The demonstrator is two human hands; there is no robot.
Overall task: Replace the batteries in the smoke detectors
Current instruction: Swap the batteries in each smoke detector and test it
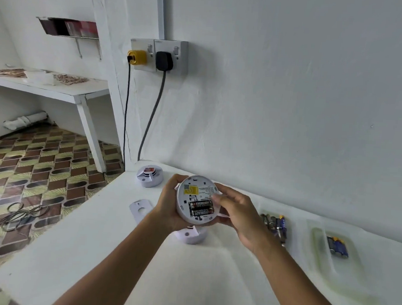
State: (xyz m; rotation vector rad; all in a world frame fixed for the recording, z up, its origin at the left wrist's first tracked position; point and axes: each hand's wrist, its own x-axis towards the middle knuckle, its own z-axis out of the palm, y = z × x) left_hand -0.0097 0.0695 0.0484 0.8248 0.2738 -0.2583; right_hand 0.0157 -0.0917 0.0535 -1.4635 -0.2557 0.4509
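I hold a round white smoke detector (195, 198) above the white counter, its back turned toward me. Two black Eveready batteries (201, 208) sit side by side in its open compartment. My left hand (167, 206) grips the detector's left rim. My right hand (236, 212) curls round its right side, fingers over the back near the batteries. A second detector (150, 175) stands at the counter's far left corner. A third detector (190, 235) lies under my hands, partly hidden. A flat white cover plate (140, 209) lies left of my left wrist.
Loose batteries (276, 225) lie in a clear tray right of my hand, and blue ones (337, 246) in a further tray. The white counter (93, 252) edge drops to a patterned floor on the left. Wall sockets (159, 55) with two cables hang above the corner.
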